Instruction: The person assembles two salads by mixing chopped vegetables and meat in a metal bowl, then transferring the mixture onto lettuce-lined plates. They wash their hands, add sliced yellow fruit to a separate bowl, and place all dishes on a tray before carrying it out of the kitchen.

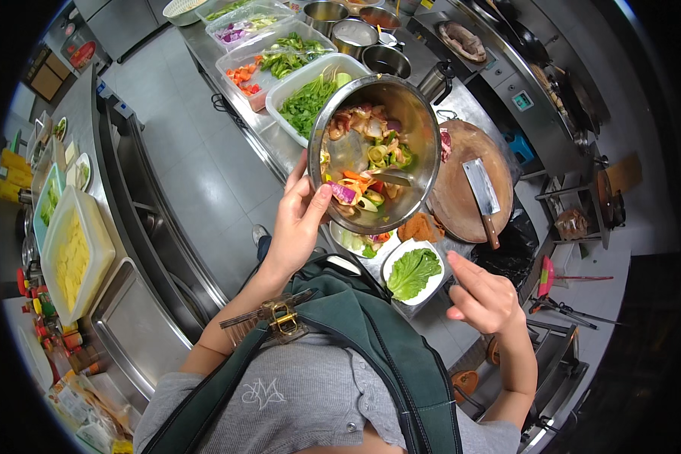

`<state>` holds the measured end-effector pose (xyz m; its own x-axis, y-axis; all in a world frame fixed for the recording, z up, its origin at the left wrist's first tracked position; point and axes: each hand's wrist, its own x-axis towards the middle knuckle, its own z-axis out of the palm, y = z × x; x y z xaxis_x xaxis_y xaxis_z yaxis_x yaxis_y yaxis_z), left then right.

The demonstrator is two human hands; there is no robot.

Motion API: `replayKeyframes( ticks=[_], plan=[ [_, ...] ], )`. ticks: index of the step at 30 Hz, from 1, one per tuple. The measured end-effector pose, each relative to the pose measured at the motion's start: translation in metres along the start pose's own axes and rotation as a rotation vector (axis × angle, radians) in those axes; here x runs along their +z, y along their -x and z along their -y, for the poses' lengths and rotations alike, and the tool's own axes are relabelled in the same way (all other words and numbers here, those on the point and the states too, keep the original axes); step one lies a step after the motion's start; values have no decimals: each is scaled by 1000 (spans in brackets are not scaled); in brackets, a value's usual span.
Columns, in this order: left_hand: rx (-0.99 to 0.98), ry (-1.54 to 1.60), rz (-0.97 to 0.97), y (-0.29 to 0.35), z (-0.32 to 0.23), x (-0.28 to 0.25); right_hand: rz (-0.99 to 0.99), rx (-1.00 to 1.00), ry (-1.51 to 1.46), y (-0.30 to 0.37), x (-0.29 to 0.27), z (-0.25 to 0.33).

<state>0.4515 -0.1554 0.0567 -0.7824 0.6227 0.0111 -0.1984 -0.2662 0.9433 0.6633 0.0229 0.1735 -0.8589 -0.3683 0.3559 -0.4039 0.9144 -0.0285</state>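
My left hand [299, 216] grips the rim of a round stainless steel bowl [425, 181], thumb inside the rim. The bowl is tilted, showing raw meat pieces [363, 121], sliced green peppers [390, 155] and purple onion [344, 194] inside. A spoon or spatula blade [392, 178] lies among them. My right hand [486, 296] is raised apart from the bowl, index finger stretched out and other fingers partly bent, with nothing seen in it. Nearest to it is a white plate [433, 291] with a green lettuce leaf [415, 274]. A second plate [340, 238] with cut vegetables is partly hidden under the bowl.
A round wooden chopping board [458, 204] bears a cleaver [482, 188]. Clear tubs of coriander [310, 106], chopped peppers [242, 76] and onion [238, 30] line the counter near metal pots [356, 34]. At left, a tub of yellow slices [72, 257] stands beside a metal tray [140, 325].
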Motion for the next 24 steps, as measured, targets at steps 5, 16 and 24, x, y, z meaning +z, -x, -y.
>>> replayKeyframes(
  ticks=[5, 16, 24],
  plan=[
    [29, -39, 12, 1, -3, 2, -75, 43, 29, 2, -3, 2],
    [16, 17, 66, 1, -7, 6, -85, 2, 70, -7, 23, -13],
    [10, 22, 64, 3, -10, 4, -173, 1, 2, -2, 13, -13]
  ],
)
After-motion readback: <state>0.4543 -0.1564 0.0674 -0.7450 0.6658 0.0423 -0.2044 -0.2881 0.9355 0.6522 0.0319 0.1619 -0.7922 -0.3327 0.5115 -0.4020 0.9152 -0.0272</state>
